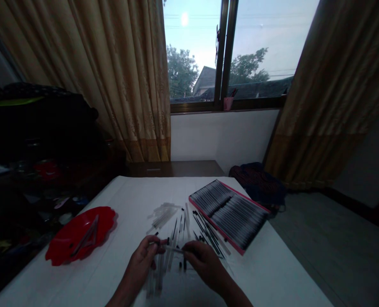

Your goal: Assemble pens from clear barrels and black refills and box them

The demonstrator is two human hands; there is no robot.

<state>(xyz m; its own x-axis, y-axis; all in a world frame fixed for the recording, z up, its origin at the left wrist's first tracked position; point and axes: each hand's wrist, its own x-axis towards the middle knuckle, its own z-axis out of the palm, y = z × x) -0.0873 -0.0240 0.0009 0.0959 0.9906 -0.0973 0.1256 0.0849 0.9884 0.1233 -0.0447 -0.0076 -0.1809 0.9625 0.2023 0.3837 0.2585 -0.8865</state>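
Note:
Above the near part of the table, my left hand [143, 259] and my right hand [203, 261] face each other, both closed. Between them runs a clear pen barrel [175, 249], pinched at its left end by my left fingers and at its right end by my right fingers. Its two tips are hidden by the fingers. Loose clear barrels [163, 215] lie beyond and under my hands. Thin dark pen refills [209, 230] and small black caps [180, 266] are scattered around them.
A pink-edged tray [244, 251] full of pens in two rows lies at the right. On the left stands a red scalloped plate [63, 228] with clear pieces in it. Both rest on the white-covered table [122, 196]. Dark clutter fills the far left.

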